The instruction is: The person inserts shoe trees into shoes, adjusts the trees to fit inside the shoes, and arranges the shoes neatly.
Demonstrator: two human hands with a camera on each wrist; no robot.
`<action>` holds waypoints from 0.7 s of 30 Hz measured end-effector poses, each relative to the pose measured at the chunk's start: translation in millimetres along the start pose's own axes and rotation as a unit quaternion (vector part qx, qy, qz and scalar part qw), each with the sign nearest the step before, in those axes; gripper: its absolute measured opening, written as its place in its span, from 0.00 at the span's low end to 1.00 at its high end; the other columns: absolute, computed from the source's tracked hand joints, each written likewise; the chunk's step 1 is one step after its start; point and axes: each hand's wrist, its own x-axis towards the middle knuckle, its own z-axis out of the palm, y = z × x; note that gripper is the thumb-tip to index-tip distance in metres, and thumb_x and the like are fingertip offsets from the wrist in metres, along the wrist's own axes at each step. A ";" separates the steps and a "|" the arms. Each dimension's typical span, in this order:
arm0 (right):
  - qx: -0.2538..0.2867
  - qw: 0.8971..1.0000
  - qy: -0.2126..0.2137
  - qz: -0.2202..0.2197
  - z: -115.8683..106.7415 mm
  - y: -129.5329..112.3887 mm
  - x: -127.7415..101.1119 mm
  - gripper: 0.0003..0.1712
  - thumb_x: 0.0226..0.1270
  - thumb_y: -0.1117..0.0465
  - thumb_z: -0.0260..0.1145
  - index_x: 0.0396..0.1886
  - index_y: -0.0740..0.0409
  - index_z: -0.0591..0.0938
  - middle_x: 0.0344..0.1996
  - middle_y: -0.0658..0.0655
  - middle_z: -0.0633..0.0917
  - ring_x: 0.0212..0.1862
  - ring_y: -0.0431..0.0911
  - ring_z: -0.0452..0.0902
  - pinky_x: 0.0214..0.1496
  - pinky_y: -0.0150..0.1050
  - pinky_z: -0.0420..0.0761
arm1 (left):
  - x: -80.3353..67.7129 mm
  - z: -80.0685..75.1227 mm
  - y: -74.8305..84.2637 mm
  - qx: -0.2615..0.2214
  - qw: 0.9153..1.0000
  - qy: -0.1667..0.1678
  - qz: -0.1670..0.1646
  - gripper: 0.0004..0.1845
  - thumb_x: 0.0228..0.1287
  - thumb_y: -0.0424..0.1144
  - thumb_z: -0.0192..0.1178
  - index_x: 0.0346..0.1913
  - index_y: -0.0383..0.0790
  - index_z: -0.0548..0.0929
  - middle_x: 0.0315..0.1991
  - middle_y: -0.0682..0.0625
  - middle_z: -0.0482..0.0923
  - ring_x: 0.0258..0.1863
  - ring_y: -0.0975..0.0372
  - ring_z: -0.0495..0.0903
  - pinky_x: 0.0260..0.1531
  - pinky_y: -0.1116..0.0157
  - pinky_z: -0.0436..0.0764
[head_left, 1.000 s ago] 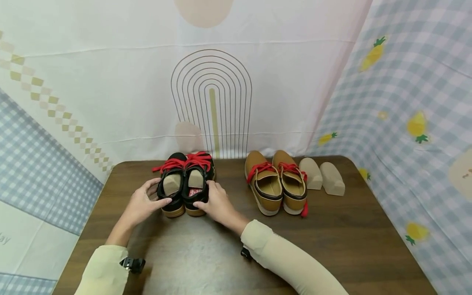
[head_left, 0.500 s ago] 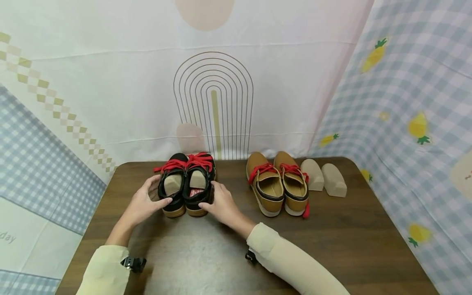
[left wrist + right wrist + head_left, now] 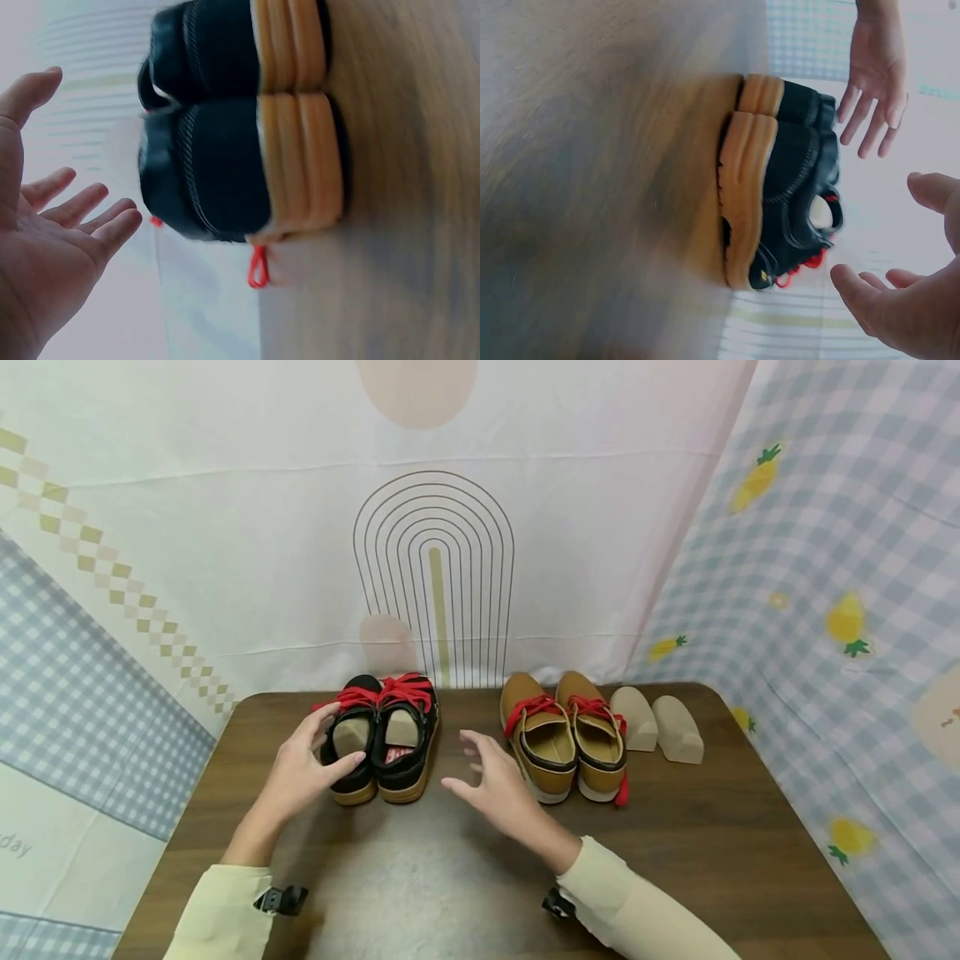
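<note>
Pair of black shoes [image 3: 382, 745] with red laces and tan soles, standing side by side at the back of the dark wooden bench [image 3: 675, 843], heels toward the person. Pale inserts show in both shoe openings.

Left hand [image 3: 300, 770]: grip open, fingers spread and relaxed, just beside the outer side of the left black shoe. Head view suggests the thumb lies at the heel; the left wrist view shows a gap between palm and shoe, so contact cannot be confirmed. Holds nothing.

Right hand [image 3: 491, 781]: grip open, fingers splayed, clear of the black pair, above the bench between the black shoes and the tan pair. Holds nothing.

Tan shoes [image 3: 566, 745] with red laces stand to the right, also side by side. Two beige shoe forms [image 3: 660, 722] lie just beyond them, near the bench's right rear corner. Patterned cloth backdrop [image 3: 225, 527] behind and at both sides.
</note>
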 end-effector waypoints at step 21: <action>-0.106 0.988 0.095 -0.065 -91.2 45.1 -32.7 0.40 0.59 0.59 0.80 0.70 0.57 0.74 0.64 0.60 0.80 0.61 0.57 0.80 0.60 0.57 0.82 | 13.6 48.1 54.8 -0.071 0.990 -0.001 0.118 0.41 0.57 0.37 0.78 0.73 0.39 0.71 0.71 0.39 0.72 0.71 0.44 0.72 0.65 0.45 0.77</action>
